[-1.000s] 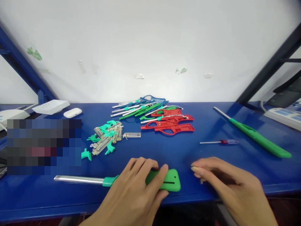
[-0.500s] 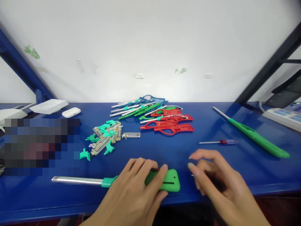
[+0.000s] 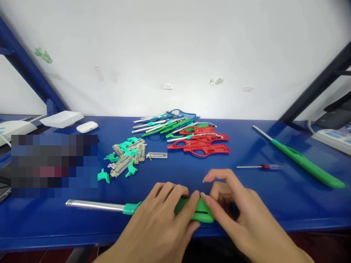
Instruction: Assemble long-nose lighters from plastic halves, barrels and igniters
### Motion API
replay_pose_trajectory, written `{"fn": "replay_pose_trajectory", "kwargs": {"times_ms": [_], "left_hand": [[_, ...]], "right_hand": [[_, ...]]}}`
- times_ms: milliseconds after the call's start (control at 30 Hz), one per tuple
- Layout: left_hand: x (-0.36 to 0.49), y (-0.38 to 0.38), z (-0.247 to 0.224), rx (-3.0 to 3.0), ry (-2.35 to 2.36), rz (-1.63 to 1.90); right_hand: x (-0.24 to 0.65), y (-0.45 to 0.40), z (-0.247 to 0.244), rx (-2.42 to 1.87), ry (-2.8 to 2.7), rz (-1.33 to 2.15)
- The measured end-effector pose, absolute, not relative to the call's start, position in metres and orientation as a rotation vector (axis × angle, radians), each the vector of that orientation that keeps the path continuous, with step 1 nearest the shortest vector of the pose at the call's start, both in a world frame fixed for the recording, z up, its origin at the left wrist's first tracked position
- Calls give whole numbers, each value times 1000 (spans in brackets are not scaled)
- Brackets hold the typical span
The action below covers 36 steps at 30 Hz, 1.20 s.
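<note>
A green stick lighter (image 3: 203,215) with a slotted handle end lies along the near edge of the table, its silver metal tube (image 3: 95,205) pointing left. My left hand (image 3: 161,219) is wrapped over its middle, thumb and fingers gripping the handle. At the handle's right end, my right hand (image 3: 238,208) has its thumb tip against the green plastic. Its index finger is arched above, away from the thumb, and the other fingers curl in behind. Anything small between the thumb and those curled fingers is hidden.
Behind lie clear fuel tanks (image 3: 122,166) with teal triggers (image 3: 131,169), and red lighter shells (image 3: 208,149) beside blue and green ones. A screwdriver (image 3: 264,167) and another green lighter (image 3: 309,160) lie on the right. A white earbud case (image 3: 87,127) is at the left.
My right hand has moved left, bringing its thumb onto the end of the lighter's handle. My left hand keeps its grip. The view has shifted slightly.
</note>
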State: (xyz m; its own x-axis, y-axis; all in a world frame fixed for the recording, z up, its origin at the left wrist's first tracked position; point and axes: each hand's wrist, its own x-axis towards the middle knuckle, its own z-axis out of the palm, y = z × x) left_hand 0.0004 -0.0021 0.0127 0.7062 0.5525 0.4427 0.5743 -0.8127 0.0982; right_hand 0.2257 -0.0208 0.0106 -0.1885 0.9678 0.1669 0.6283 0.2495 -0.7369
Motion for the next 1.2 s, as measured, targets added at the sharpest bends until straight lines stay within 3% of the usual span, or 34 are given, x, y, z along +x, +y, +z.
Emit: {"fn": "replay_pose_trajectory", "kwargs": {"times_ms": [300, 500, 800, 1033, 1200], "left_hand": [[0, 0, 7, -2840, -939, -710], [0, -3, 11, -2805, -949, -739], [-5, -1, 10, -2743, -855, -976], [-70, 2, 19, -2745, -1252, -678], [-92, 6, 6, -2895, -1350, -859]], "right_hand": [[231, -20, 21, -1450, -1931, 636], [257, -3, 15, -1535, -1876, 320], [257, -10, 12, -1421, -1994, 121], [237, -24, 2, -1222, -2298, -156], [239, -19, -3, -1208, -2284, -60]]}}
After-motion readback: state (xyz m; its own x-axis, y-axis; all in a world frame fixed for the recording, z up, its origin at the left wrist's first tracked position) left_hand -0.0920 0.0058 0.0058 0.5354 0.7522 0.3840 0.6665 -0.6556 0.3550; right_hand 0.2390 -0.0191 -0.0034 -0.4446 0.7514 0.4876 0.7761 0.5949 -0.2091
